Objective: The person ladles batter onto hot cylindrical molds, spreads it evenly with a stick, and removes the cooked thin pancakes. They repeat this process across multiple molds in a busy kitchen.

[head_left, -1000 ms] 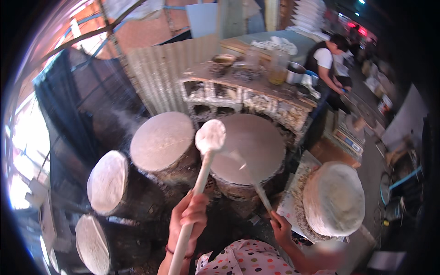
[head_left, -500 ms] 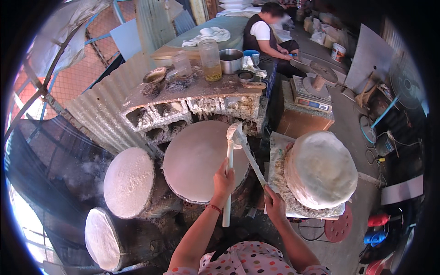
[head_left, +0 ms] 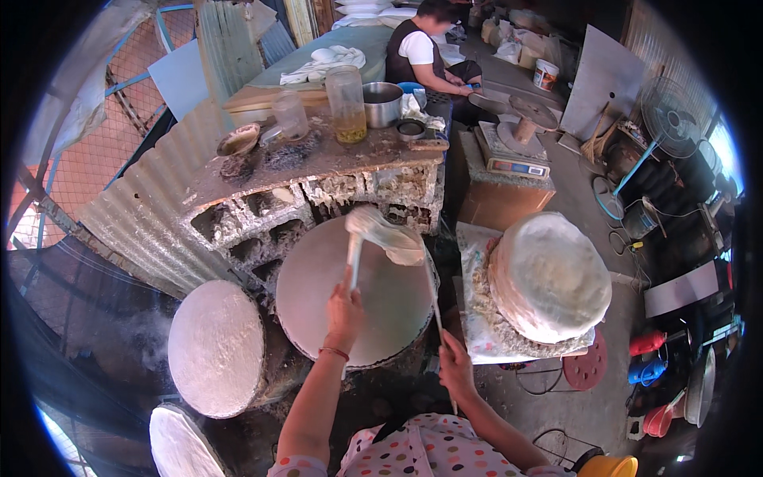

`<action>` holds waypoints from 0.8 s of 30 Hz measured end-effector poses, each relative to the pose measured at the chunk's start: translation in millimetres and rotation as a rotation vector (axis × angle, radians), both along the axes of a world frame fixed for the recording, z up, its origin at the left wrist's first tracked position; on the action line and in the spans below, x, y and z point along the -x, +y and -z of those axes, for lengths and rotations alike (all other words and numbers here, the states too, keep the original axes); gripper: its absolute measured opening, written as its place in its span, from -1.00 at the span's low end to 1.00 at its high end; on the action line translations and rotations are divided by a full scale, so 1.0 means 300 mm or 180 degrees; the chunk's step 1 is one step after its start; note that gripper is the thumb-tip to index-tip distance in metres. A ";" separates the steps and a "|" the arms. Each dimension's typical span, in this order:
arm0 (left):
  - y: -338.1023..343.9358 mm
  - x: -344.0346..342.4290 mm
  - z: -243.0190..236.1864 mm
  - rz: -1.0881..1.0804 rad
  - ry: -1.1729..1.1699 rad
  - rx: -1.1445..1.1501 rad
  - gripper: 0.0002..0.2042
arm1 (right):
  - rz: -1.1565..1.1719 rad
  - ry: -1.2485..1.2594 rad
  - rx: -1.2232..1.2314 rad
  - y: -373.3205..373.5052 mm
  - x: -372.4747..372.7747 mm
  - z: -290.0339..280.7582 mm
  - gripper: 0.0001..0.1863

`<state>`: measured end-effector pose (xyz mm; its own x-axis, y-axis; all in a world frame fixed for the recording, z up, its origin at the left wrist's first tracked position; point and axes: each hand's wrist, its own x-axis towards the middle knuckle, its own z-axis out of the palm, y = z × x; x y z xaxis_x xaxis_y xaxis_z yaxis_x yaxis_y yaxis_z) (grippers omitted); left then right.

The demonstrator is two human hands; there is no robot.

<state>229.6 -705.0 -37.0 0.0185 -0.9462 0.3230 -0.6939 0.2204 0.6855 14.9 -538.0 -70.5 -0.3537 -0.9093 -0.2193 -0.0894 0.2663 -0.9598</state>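
Observation:
In my left hand (head_left: 346, 319), fingers wrapped round it, is a white-handled tool (head_left: 354, 258) with a rounded end coated in pale paste. My right hand (head_left: 455, 370) grips a long thin spatula (head_left: 433, 298), whose upper end is by the coated head. Pale paste (head_left: 404, 248) spans the two tool ends, so I cannot tell where one stops. Both ends are over the far part of a large round griddle (head_left: 326, 278) with a greyish-white surface. A thick round white mass (head_left: 552, 278) sits on a paper-covered stand (head_left: 477, 318) right of my right hand.
Two whitish round pans (head_left: 216, 350) stand at the left. Behind the griddle, a block ledge (head_left: 262, 163) carries jugs and a metal pot (head_left: 383, 105). A scale (head_left: 520, 155) rests on a box at the right. Beyond, a person (head_left: 421, 56) sits. A fan (head_left: 671, 119) stands far right.
My left hand has moved left with its tool, and the two tool ends have shifted left. The spatula has turned steeper, and more paste shows between the ends. The whole view has shifted slightly.

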 end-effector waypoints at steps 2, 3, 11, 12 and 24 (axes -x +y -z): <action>-0.022 -0.032 -0.087 -0.0237 0.0362 0.0307 -0.47 | -0.0049 -0.0450 -0.0500 -0.038 -0.064 -0.075 -0.61; -0.020 -0.050 -0.144 -0.0221 0.0531 0.0517 -0.48 | -0.0018 -0.0816 -0.0480 -0.046 -0.077 -0.097 -0.60; 0.177 -0.121 -0.131 -0.0080 0.1051 0.0032 -0.49 | 0.0180 -0.1670 -0.0719 -0.075 -0.244 -0.117 -0.57; 0.212 -0.117 -0.094 -0.0091 0.1259 -0.0251 -0.49 | 0.0057 -0.1423 -0.0702 -0.106 -0.257 -0.120 -0.57; 0.357 -0.126 -0.005 0.0029 0.2753 -0.0768 -0.50 | -0.0125 0.1618 0.0784 -0.169 -0.156 -0.080 -0.62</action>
<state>267.2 -597.8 -35.5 0.1552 -0.9878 -0.0081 0.0876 0.0055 0.9961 61.6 -588.6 -46.6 -0.3244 -0.9266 0.1902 -0.5618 0.0270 -0.8268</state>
